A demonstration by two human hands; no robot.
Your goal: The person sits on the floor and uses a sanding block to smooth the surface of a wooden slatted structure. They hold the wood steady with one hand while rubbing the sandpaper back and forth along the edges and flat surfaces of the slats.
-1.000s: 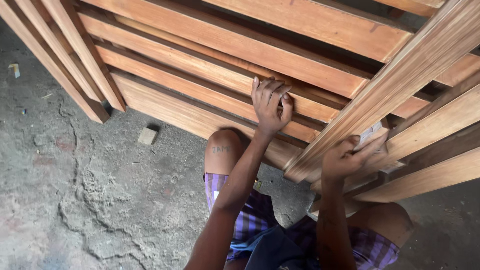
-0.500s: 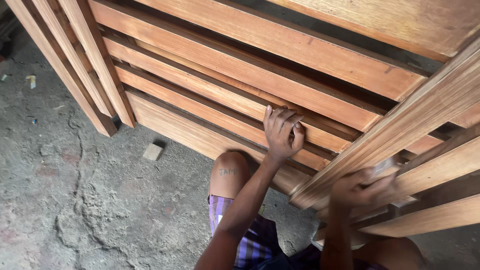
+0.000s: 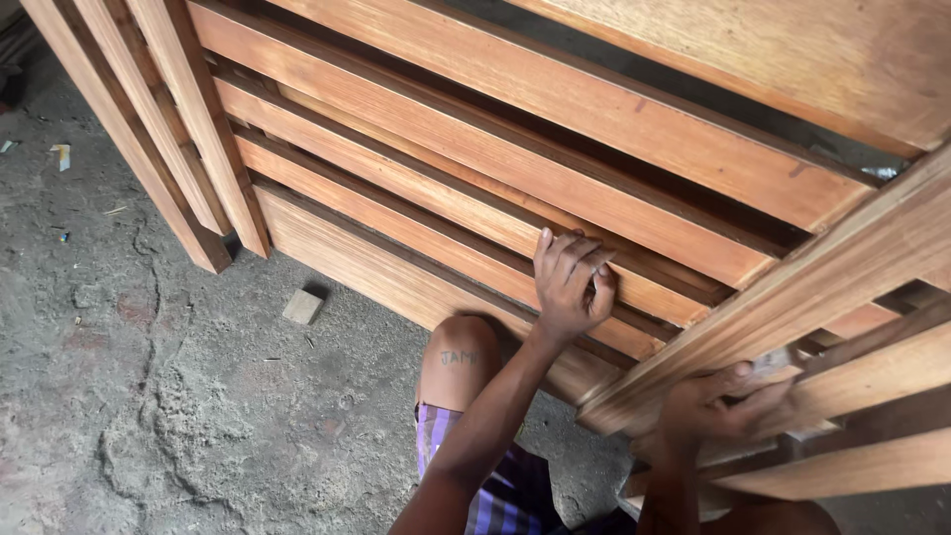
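1. We're looking down at our left hand (image 3: 572, 285), fingers curled over the edge of a wooden slat (image 3: 466, 213) in the big slatted frame (image 3: 614, 109) leaning in front of us. The grip is narrow, with the fingertips hooked into the dark gap above the slat.
2. Our right hand (image 3: 718, 406) is lower and to the right, pressed up against the underside of a long diagonal wooden rail (image 3: 812, 287). The fingers are folded around something small and pale (image 3: 773, 359); it is too blurred for us to tell what it is.
3. The rail crosses in front of the frame, running from upper right down to a point near our knee (image 3: 458, 359).
4. More upright planks (image 3: 168, 129) lean at the left, their feet on the rough concrete floor (image 3: 149, 396).
5. A small wooden block (image 3: 302, 306) lies on the floor, just beside the frame's lowest board and well apart from both hands.
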